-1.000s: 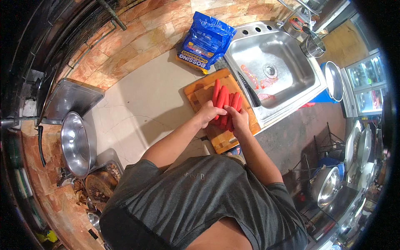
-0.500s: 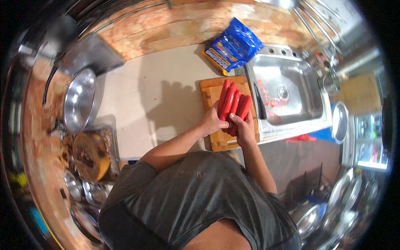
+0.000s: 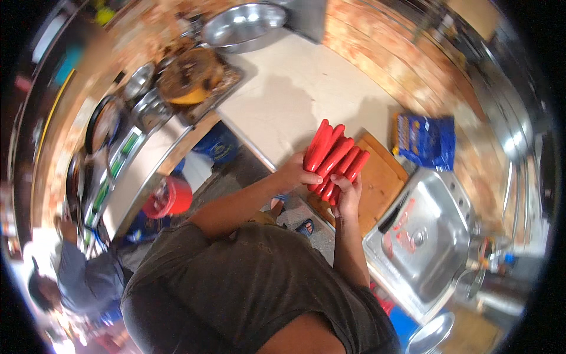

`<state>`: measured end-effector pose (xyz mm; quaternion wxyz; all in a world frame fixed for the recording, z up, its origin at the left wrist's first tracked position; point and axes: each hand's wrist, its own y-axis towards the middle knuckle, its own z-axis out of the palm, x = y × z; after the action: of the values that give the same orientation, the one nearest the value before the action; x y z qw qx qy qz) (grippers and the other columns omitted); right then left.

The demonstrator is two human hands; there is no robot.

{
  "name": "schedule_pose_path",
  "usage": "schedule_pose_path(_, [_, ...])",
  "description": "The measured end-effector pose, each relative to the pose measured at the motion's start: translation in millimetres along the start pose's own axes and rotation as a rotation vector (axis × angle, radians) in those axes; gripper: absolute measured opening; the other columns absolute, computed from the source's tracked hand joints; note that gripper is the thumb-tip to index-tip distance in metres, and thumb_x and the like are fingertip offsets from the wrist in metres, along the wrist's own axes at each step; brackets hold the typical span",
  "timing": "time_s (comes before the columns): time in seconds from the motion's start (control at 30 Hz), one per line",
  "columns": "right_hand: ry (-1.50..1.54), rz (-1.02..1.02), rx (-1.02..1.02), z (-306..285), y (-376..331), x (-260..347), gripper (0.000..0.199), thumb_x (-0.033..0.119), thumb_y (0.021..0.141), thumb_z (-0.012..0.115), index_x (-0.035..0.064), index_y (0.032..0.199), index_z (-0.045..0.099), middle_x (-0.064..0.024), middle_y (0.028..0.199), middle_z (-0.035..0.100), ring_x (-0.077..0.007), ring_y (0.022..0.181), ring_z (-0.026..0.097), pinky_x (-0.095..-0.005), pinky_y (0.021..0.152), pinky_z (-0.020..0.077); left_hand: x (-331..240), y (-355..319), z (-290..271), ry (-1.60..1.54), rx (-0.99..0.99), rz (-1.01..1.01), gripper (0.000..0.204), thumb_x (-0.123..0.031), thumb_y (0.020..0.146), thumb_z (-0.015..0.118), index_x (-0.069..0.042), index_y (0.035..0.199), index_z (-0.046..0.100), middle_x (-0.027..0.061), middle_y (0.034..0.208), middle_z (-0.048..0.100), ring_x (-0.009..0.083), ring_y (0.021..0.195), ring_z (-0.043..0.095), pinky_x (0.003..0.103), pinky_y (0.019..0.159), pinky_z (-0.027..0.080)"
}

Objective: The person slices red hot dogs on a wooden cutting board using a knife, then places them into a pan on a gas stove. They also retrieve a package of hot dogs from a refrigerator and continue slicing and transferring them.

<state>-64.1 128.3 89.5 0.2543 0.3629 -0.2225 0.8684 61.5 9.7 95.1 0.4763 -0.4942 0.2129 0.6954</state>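
Observation:
Several long, glossy red hot dogs (image 3: 330, 160) form a bundle held in front of me, over the near-left part of the wooden cutting board (image 3: 383, 180). My left hand (image 3: 292, 173) is closed round the left side of the bundle, thumb across it. From the right, my right hand (image 3: 348, 198) grips the lower ends, its thumb lying on top. Between the board and the steel sink (image 3: 451, 251) lies a knife with a black handle (image 3: 394, 211). Red strips that look like casings or wrappers (image 3: 403, 237) lie in the sink basin.
A blue plastic bag (image 3: 429, 143) stands against the wall behind the board. Along the left are a steel basin (image 3: 244, 26), a yellow pot with a scorched bottom (image 3: 191, 76) and a red bucket (image 3: 170, 197) below. Another person (image 3: 88, 274) is at the lower left.
My view has turned to the left, bringing the left counter, the bucket and another person into sight. Both hands still hold the hot dogs, which are now fanned out more.

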Motion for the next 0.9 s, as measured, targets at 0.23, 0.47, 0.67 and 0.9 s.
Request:
schedule_pose_path(0.23, [-0.043, 0.253, 0.511, 40, -8, -32, 0.072, 0.002, 0.074, 0.064, 0.0029, 0.142, 0.042, -0.0157, 0.126, 0.058, -0.0321, 0.110, 0.063, -0.0469, 0.090, 0.0564, 0, -86, -36, 0.019, -0.250, 0.307, 0.083, 0.002, 0.069, 0.080, -0.001, 0.144, 0.045, 0.0092, 0.135, 0.059, 0.0184, 0.121, 0.056, 0.034, 0.102, 0.048])
schedule_pose_path(0.47, [-0.271, 0.386, 0.849, 142, -15, -114, 0.072, 0.008, 0.075, 0.062, -0.0022, 0.143, 0.040, -0.0163, 0.131, 0.056, -0.0296, 0.115, 0.061, -0.0428, 0.099, 0.0518, -36, -213, -91, 0.103, -0.546, 0.402, 0.072, 0.001, 0.064, 0.076, 0.000, 0.132, 0.051, 0.0079, 0.115, 0.066, 0.0177, 0.110, 0.060, 0.033, 0.097, 0.049])
schedule_pose_path(0.67, [-0.455, 0.478, 1.172, 329, -25, -178, 0.078, -0.003, 0.066, 0.061, 0.0010, 0.142, 0.044, -0.0126, 0.128, 0.060, -0.0257, 0.114, 0.063, -0.0401, 0.099, 0.0536, -96, -356, -150, 0.069, -0.773, 0.584, 0.087, 0.001, 0.068, 0.075, -0.002, 0.147, 0.039, 0.0066, 0.132, 0.058, 0.0163, 0.120, 0.054, 0.035, 0.105, 0.044])
schedule_pose_path(0.9, [-1.077, 0.055, 1.537, 589, 2, -233, 0.062, 0.000, 0.063, 0.068, 0.0025, 0.124, 0.055, -0.0066, 0.102, 0.064, -0.0185, 0.087, 0.062, -0.0332, 0.082, 0.0520, -126, -475, -196, -0.027, -1.083, 0.655, 0.079, -0.002, 0.069, 0.076, -0.001, 0.141, 0.043, 0.0048, 0.113, 0.060, 0.0124, 0.096, 0.059, 0.029, 0.082, 0.051])
